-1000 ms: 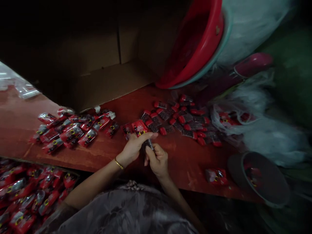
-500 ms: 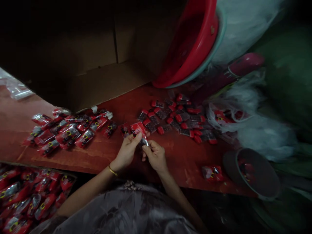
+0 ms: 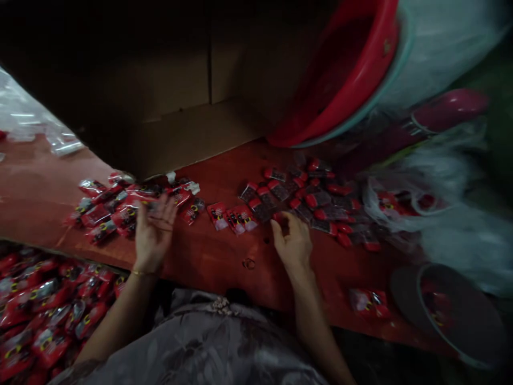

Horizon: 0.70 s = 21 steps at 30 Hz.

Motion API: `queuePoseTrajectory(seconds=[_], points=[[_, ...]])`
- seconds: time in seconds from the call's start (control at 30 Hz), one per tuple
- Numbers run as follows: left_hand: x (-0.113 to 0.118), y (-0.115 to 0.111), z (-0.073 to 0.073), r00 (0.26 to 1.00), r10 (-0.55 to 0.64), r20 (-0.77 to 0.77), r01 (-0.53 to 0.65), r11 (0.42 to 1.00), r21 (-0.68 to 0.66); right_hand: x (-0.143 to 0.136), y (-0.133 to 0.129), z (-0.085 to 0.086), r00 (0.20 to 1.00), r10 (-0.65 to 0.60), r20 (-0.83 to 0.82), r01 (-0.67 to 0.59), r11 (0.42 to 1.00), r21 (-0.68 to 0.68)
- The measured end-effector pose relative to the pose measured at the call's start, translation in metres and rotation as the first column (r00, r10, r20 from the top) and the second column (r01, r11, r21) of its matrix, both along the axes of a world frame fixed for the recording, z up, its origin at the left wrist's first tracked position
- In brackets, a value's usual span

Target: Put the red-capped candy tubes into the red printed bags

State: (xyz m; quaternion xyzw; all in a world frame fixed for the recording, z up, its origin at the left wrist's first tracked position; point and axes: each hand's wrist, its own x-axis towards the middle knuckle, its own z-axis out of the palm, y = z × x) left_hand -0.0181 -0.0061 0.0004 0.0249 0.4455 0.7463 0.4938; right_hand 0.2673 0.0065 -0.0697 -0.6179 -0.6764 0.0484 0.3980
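L hand (image 3: 155, 235) nr pkts (image 3: 96, 215); R hand (image 3: 295, 246) nr red-tops (image 3: 319, 200).

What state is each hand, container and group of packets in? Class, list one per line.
left hand: open, fingers extended
right hand: fingers curled, grip unclear
wrapped red packets at left: heaped
flat red packets: lying side by side
red-capped clear packs: loosely scattered
cardboard box: open
red basin: nested with teal basin
clear plastic bag: open, red items inside
dark bucket: open
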Motion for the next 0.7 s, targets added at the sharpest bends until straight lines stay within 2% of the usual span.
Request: queuePoseTrajectory(seconds=[0.07, 0.1, 0.17, 0.2, 0.23, 0.27, 0.3, 0.33, 0.4, 0.43, 0.47, 0.5, 0.53, 0.57, 0.63, 0.7], points=[[-0.026, 0.002, 0.004, 0.988, 0.153, 0.009, -0.153, 0.988, 0.025, 0.014, 0.006, -0.012, 0.993, 0.005, 0.115, -0.011, 0.999, 0.049], [-0.033, 0.002, 0.004, 0.986, 0.166, 0.012, -0.166, 0.986, 0.028, 0.017, 0.007, -0.017, 0.990, 0.007, 0.144, -0.017, 0.998, 0.068], [-0.030, 0.001, 0.001, 0.994, 0.103, -0.034, -0.103, 0.995, -0.002, 0.017, 0.006, -0.025, 0.985, -0.017, 0.171, -0.001, 0.995, 0.104], [-0.023, 0.000, -0.002, 0.994, 0.042, -0.105, -0.045, 0.999, -0.031, 0.016, 0.005, -0.027, 0.983, -0.038, 0.180, 0.016, 0.992, 0.122], [-0.013, -0.001, -0.005, 0.975, -0.029, -0.219, 0.015, 0.998, -0.066, 0.014, 0.005, -0.028, 0.980, -0.058, 0.189, 0.032, 0.990, 0.139], [-0.001, -0.002, -0.009, 0.921, -0.106, -0.374, 0.074, 0.992, -0.099, 0.012, 0.004, -0.029, 0.977, -0.072, 0.199, 0.042, 0.988, 0.151], [0.012, -0.003, -0.012, 0.811, -0.186, -0.555, 0.136, 0.982, -0.131, 0.011, 0.004, -0.030, 0.975, -0.077, 0.211, 0.044, 0.987, 0.156], [0.024, -0.003, -0.015, 0.638, -0.254, -0.727, 0.200, 0.966, -0.162, 0.011, 0.005, -0.030, 0.972, -0.073, 0.221, 0.040, 0.988, 0.151], [0.045, -0.001, -0.020, 0.171, -0.311, -0.935, 0.328, 0.913, -0.243, 0.012, 0.007, -0.029, 0.970, -0.052, 0.237, 0.025, 0.993, 0.115], [0.053, 0.002, -0.021, -0.056, -0.297, -0.953, 0.372, 0.880, -0.296, 0.012, 0.007, -0.029, 0.970, -0.042, 0.241, 0.020, 0.996, 0.092], [0.061, 0.006, -0.022, -0.243, -0.270, -0.932, 0.397, 0.849, -0.350, 0.013, 0.008, -0.029, 0.969, -0.035, 0.243, 0.018, 0.997, 0.071], [0.068, 0.010, -0.023, -0.381, -0.242, -0.892, 0.401, 0.826, -0.396, 0.013, 0.008, -0.030, 0.969, -0.033, 0.244, 0.020, 0.998, 0.054], [0.075, 0.014, -0.024, -0.472, -0.223, -0.853, 0.394, 0.812, -0.430, 0.013, 0.008, -0.030, 0.970, -0.033, 0.242, 0.023, 0.999, 0.043], [0.081, 0.018, -0.026, -0.531, -0.212, -0.821, 0.386, 0.801, -0.457, 0.012, 0.008, -0.030, 0.971, -0.033, 0.239, 0.025, 0.999, 0.035], [0.093, 0.025, -0.031, -0.589, -0.203, -0.782, 0.381, 0.784, -0.490, 0.011, 0.007, -0.030, 0.973, -0.028, 0.227, 0.022, 0.999, 0.027], [0.102, 0.029, -0.037, -0.615, -0.201, -0.763, 0.374, 0.777, -0.506, 0.011, 0.007, -0.029, 0.976, -0.026, 0.217, 0.019, 0.999, 0.031]])
